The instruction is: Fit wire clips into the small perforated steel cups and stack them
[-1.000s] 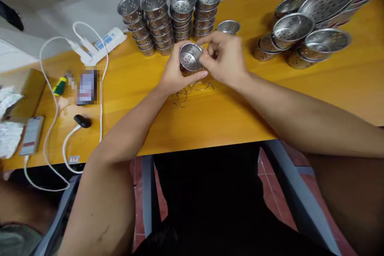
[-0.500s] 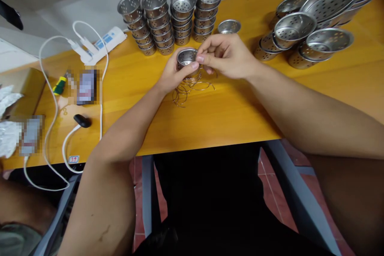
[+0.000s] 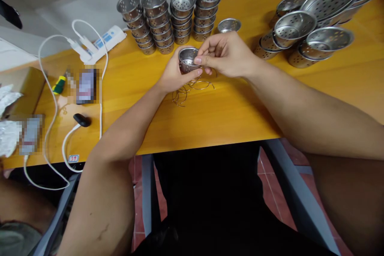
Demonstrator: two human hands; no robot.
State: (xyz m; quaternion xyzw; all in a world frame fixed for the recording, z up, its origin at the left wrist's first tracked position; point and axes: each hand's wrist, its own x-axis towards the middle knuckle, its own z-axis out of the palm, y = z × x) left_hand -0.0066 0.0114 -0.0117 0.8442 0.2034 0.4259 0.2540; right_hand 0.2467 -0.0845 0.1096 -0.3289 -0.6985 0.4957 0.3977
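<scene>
A small perforated metal cup (image 3: 188, 63) is held a little above the table, its mouth facing up and toward me. My left hand (image 3: 174, 73) is closed around its left side, with the thumb along the near side. At the cup's right rim, my right hand (image 3: 223, 55) is closed in a pinch of thumb and forefinger. What lies between those fingertips is too small to make out. Loose coils of thin wire (image 3: 201, 85) rest on the table just below the cup, partly hidden by the left thumb.
Several stacks of perforated cups (image 3: 183, 12) stand at the back, with a single cup (image 3: 229, 25) beside them. Larger perforated bowls (image 3: 330, 42) are at right. On the left are a power strip (image 3: 109, 42), white cables, a screwdriver (image 3: 59, 85), a phone (image 3: 86, 85) and a box (image 3: 28, 92).
The cup has shifted slightly right and shows more of its near side. My left thumb has slid lower and to the right; my right hand stays pinched at the rim.
</scene>
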